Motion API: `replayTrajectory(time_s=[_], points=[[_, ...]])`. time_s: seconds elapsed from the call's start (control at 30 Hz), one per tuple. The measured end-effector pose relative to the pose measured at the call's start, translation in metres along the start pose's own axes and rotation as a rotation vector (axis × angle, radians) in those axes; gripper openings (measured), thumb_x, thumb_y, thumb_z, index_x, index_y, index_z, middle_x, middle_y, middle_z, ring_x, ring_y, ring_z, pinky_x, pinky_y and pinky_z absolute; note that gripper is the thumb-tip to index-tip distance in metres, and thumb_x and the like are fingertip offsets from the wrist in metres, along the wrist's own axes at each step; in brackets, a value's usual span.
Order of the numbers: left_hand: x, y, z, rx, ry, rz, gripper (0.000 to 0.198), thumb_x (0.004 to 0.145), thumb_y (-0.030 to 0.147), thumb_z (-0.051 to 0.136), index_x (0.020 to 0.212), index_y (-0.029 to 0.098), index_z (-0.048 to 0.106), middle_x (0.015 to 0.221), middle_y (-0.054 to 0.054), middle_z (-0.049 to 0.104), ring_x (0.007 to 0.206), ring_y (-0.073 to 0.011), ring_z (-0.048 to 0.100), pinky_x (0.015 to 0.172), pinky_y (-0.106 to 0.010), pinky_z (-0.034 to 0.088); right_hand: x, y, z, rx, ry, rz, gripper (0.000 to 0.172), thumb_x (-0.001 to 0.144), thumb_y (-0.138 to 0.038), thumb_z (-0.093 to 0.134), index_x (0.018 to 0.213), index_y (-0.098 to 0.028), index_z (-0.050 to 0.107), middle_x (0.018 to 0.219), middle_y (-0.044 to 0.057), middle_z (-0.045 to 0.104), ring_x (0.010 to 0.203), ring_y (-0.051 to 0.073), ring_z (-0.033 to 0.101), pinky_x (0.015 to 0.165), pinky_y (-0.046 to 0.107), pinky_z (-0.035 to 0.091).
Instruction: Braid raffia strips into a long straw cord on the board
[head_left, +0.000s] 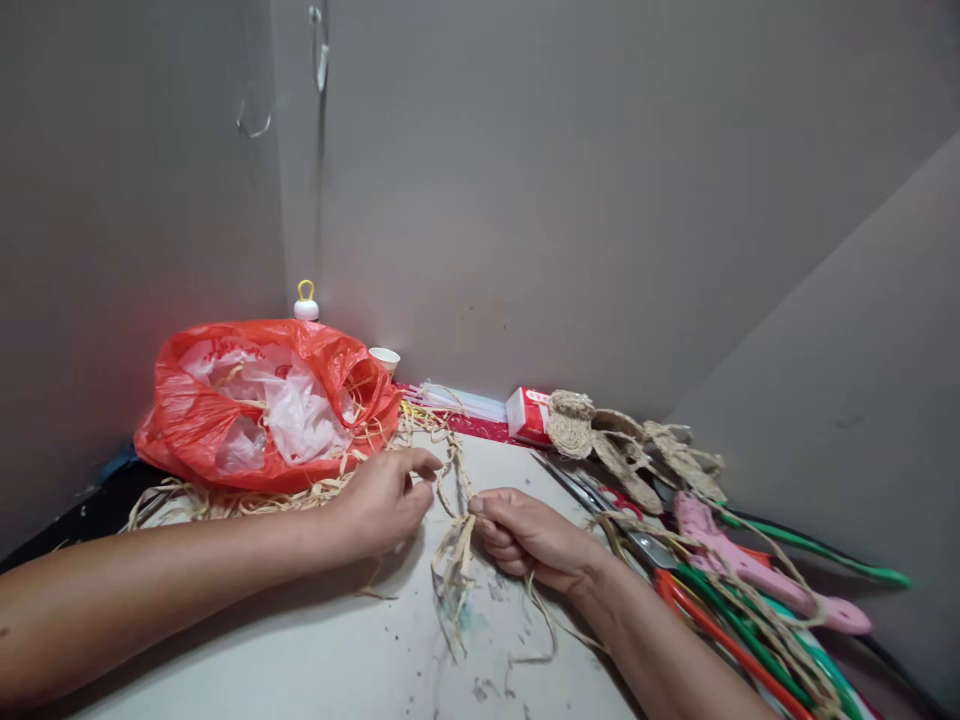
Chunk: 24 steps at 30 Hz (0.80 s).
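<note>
A thin braided cord of pale straw (459, 462) lies on the white table, running away from me. Its near end spreads into loose strands (454, 562). My right hand (525, 535) is closed, with thumb and index finger pinching the cord just above those loose ends. To the left of the cord is my left hand (390, 500), thumb and forefinger apart and nothing seen in it; the fingertips come close to the cord, and the other fingers are partly hidden. More loose straw (300, 497) lies behind my left forearm.
A red plastic bag (195, 400) with white plastic and straw inside stands at the left. Behind it are a paper cup (385, 360) and a white-capped bottle (306, 308). Along the right lie small woven sandals (571, 425), scissors (649, 548), a pink tool (739, 565) and green-handled tools (825, 550).
</note>
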<state>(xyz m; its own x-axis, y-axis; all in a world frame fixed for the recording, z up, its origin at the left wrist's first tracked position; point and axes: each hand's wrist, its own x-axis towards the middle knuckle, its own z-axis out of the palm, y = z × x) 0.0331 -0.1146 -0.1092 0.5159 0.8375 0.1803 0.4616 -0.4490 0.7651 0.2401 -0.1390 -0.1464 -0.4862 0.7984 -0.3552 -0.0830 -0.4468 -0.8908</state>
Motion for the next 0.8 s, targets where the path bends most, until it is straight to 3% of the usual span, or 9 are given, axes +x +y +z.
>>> replayTrajectory(time_s=[0.1,0.2,0.37,0.53,0.67,0.8], points=[[0.007,-0.001,0.012,-0.262,-0.269,-0.311,0.023,0.080,0.025,0.046,0.092,0.015,0.063,0.054,0.001,0.058,0.042,-0.0100,0.047,0.044,-0.022,0.036,0.000,0.000,0.000,-0.005,-0.001,0.000,0.041,0.078,-0.040,0.060,0.051,-0.018,0.038,0.039,-0.011,0.027,0.033,0.001,0.013,0.031,0.016,0.007],[0.013,-0.007,0.020,-0.489,-0.446,-0.434,0.017,0.080,0.027,0.048,0.082,0.015,0.060,0.042,0.006,0.047,0.032,-0.0069,0.034,0.036,-0.020,0.025,0.000,0.001,0.000,-0.008,0.000,0.002,0.041,0.079,-0.040,0.060,0.052,-0.018,0.039,0.039,-0.011,0.027,0.033,0.002,0.013,0.031,0.016,0.007],[0.017,-0.016,0.026,-0.682,-0.488,-0.425,0.017,0.072,0.028,0.060,0.083,0.016,0.059,0.042,0.006,0.048,0.034,-0.0059,0.037,0.037,-0.018,0.027,0.000,0.001,-0.002,-0.005,0.003,0.011,0.041,0.079,-0.041,0.061,0.053,-0.017,0.041,0.039,-0.011,0.028,0.033,0.001,0.014,0.032,0.016,0.008],[0.019,-0.020,0.034,-0.780,-0.445,-0.425,0.021,0.063,0.026,0.066,0.078,0.016,0.056,0.047,0.006,0.053,0.034,-0.0047,0.038,0.036,-0.018,0.025,0.000,0.002,-0.002,-0.003,0.017,0.020,0.041,0.078,-0.041,0.063,0.053,-0.017,0.040,0.039,-0.011,0.027,0.034,0.001,0.014,0.032,0.015,0.009],[0.019,-0.021,0.034,-0.794,-0.441,-0.394,0.020,0.062,0.028,0.067,0.074,0.015,0.059,0.053,0.004,0.058,0.033,-0.0032,0.035,0.035,-0.019,0.022,0.000,0.002,-0.002,-0.006,0.019,0.030,0.042,0.079,-0.041,0.062,0.052,-0.017,0.039,0.039,-0.011,0.027,0.034,0.001,0.014,0.032,0.015,0.008],[0.019,-0.020,0.031,-0.798,-0.465,-0.354,0.024,0.064,0.036,0.066,0.066,0.014,0.058,0.048,0.005,0.052,0.035,-0.0035,0.032,0.036,-0.020,0.022,0.000,0.003,-0.002,-0.024,0.032,0.044,0.042,0.078,-0.042,0.064,0.053,-0.017,0.040,0.039,-0.011,0.028,0.034,0.001,0.013,0.032,0.016,0.008]])
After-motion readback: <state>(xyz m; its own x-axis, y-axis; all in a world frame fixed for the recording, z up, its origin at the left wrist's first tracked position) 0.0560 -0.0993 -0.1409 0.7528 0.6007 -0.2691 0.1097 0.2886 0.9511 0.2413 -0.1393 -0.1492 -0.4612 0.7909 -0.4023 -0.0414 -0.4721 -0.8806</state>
